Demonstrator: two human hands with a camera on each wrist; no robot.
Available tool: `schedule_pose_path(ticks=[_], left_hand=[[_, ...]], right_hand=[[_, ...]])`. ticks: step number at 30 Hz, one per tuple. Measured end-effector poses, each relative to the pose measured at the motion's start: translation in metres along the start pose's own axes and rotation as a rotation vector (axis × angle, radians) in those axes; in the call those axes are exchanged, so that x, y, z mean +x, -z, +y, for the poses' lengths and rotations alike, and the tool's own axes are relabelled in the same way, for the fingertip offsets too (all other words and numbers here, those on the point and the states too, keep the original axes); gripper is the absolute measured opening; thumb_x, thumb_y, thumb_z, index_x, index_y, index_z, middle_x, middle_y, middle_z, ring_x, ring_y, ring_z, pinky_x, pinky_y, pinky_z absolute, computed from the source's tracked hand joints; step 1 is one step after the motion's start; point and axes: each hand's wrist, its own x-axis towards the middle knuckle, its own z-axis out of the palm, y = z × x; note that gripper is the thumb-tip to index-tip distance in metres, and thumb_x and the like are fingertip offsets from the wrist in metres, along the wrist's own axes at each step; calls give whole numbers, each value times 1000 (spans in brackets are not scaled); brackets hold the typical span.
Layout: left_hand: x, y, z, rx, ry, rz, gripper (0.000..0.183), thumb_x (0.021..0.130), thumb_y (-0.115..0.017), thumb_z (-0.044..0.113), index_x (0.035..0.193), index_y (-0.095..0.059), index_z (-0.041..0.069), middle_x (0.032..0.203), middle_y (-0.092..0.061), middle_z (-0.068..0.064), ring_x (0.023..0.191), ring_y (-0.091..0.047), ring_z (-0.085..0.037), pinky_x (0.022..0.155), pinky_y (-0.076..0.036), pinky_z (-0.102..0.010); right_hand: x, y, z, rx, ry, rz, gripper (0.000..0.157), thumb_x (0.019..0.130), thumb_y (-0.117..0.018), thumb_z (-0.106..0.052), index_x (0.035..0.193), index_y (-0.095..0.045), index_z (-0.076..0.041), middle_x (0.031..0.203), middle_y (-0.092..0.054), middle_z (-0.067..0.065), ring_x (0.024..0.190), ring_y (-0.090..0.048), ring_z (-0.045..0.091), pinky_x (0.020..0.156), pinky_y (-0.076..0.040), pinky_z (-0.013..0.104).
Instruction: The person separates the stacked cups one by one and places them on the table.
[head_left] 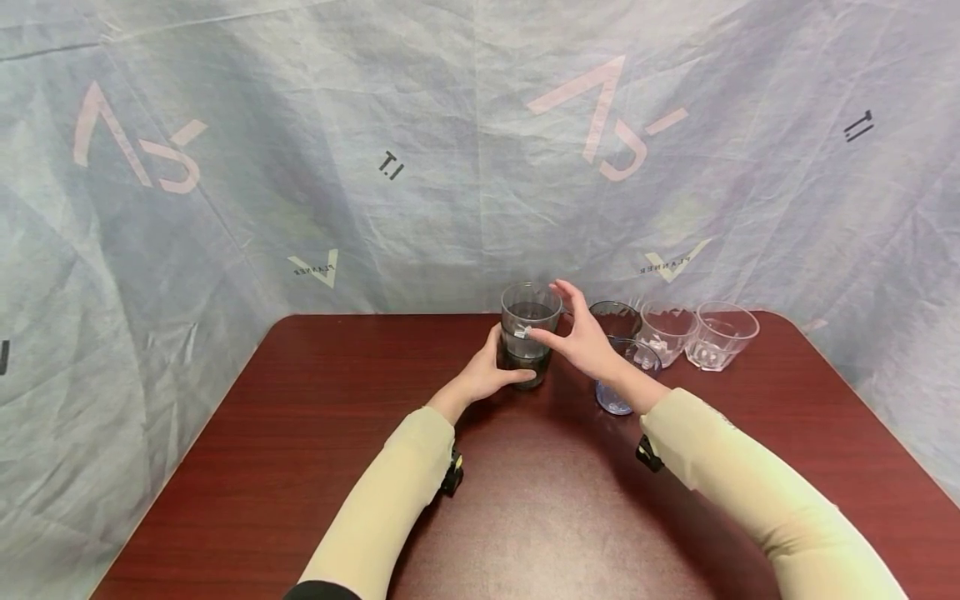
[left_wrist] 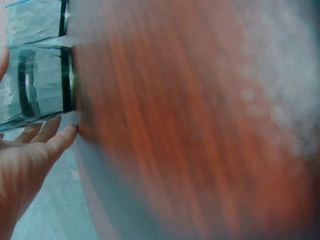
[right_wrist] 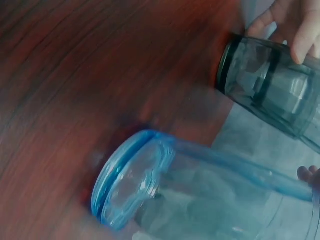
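In the head view, a grey-tinted glass (head_left: 529, 302) stands nested in a darker glass (head_left: 525, 377) near the table's back edge. My left hand (head_left: 482, 371) grips the lower glass, thumb in front and fingers behind. Around the upper glass curves my right hand (head_left: 588, 337), thumb against its front and fingertips by the rim at the right. A blue-tinted glass (right_wrist: 165, 175) stands close by the right forearm, partly hidden by it in the head view. In the left wrist view, the base of the inner glass shows as a dark band inside the lower glass (left_wrist: 45, 82).
Right of the stack stand another dark glass (head_left: 615, 315) and two clear glasses, one in the middle (head_left: 667, 327) and one at the far right (head_left: 722, 333). The dark red wooden table (head_left: 315, 400) ends at a hanging grey cloth (head_left: 450, 217).
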Motion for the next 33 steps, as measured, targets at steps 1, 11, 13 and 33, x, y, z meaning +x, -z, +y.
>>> schedule_pose_path(ticks=[1, 11, 13, 33], left_hand=[[0, 0, 0, -5, 1, -3, 102, 81, -82, 26, 154, -11, 21, 149, -36, -4, 135, -38, -18, 107, -33, -40], [0, -1, 1, -35, -22, -19, 98, 83, -80, 21, 153, -12, 19, 147, -38, -7, 132, -42, -19, 107, -34, -40], [0, -1, 2, -33, -21, -21, 98, 83, -80, 21, 153, -12, 20, 146, -38, -6, 132, -42, -18, 107, -34, -39], [1, 0, 0, -49, -24, -27, 98, 83, -80, 20, 153, -11, 20, 146, -37, -4, 131, -41, -15, 106, -35, -38]], right_hand=[[0, -1, 0, -2, -8, -6, 82, 89, -71, -4, 148, -15, 10, 150, -27, 29, 140, -23, 39, 110, -23, 53], [1, -10, 5, 39, 0, -21, 78, 91, -67, -2, 148, -14, 8, 147, -32, 30, 138, -28, 40, 108, -25, 53], [1, -10, 6, 52, 4, -22, 79, 91, -67, -3, 148, -13, 7, 147, -32, 29, 138, -28, 40, 108, -25, 53], [0, -13, 5, 62, 42, -9, 76, 91, -65, 0, 147, -15, 9, 145, -34, 31, 136, -29, 42, 108, -23, 55]])
